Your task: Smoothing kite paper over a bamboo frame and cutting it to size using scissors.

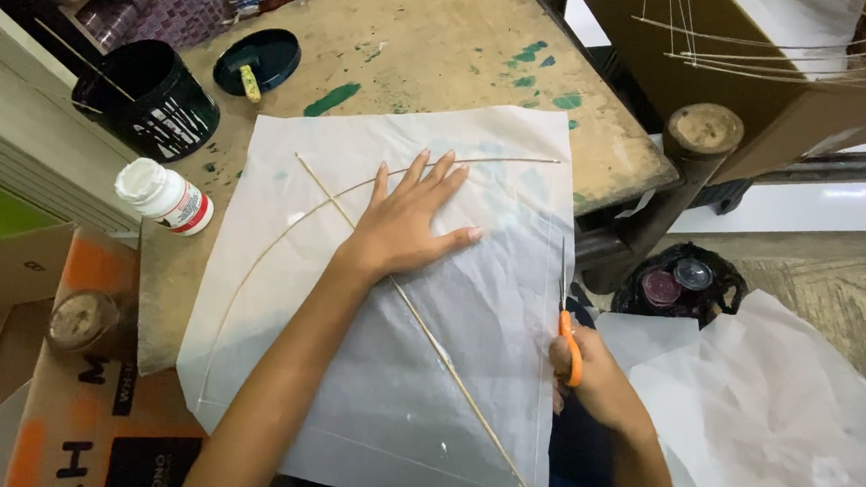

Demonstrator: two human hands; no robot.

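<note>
Head view looks down on a sheet of thin white paper spread over a worn wooden table, with a kite frame on top of it: a straight bamboo stick running diagonally and a bowed stick crossing it near the far end. Taking the paper as landmark, the left hand lies flat on its middle, fingers spread wide and pointing away, palm pressing just beside the crossing of the sticks, forearm coming in from the near edge. The right hand is at the paper's right edge, closed round the orange handles of a pair of scissors, blades pointing away along that edge.

By the look of it the paper is very light, limp and easily torn or creased (it is semi-transparent, and the table shows through), so it is best held by flat pressure rather than a pinch. The sticks look slim and springy.

Left of the paper stand a white bottle and a black paint-streaked pot; to its right, more white paper.
</note>
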